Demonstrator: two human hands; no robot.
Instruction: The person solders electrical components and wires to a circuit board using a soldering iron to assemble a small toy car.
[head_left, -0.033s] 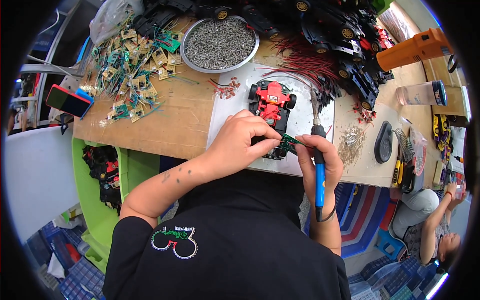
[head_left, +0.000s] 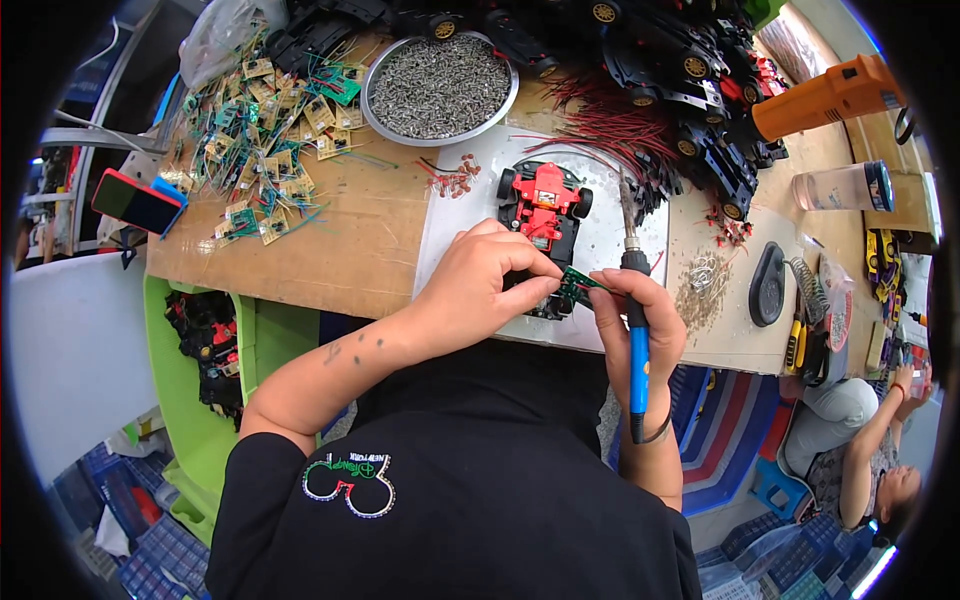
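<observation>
Between both hands is a small green circuit board (head_left: pixel 577 284) with thin wires, above the near end of a toy car chassis (head_left: pixel 547 195). My left hand (head_left: pixel 487 275) pinches the board's left side between thumb and forefinger. A soldering iron (head_left: pixel 639 365) with a blue handle lies in my right hand (head_left: pixel 640 315), its metal tip pointing away from me. The thumb and forefinger of that hand also meet at the board's right side; whether they grip the board or a wire is too small to tell. The red and black chassis rests on a white sheet (head_left: pixel 450 225).
A metal bowl (head_left: pixel 372 115) of screws stands behind, beside heaped wired circuit boards (head_left: pixel 290 150). Red wires (head_left: pixel 615 125) and black toy cars (head_left: pixel 690 70) crowd the back right. A clear cup (head_left: pixel 835 187) stands right. Below left is a green bin (head_left: pixel 185 400); a co-worker (head_left: pixel 850 450) sits right.
</observation>
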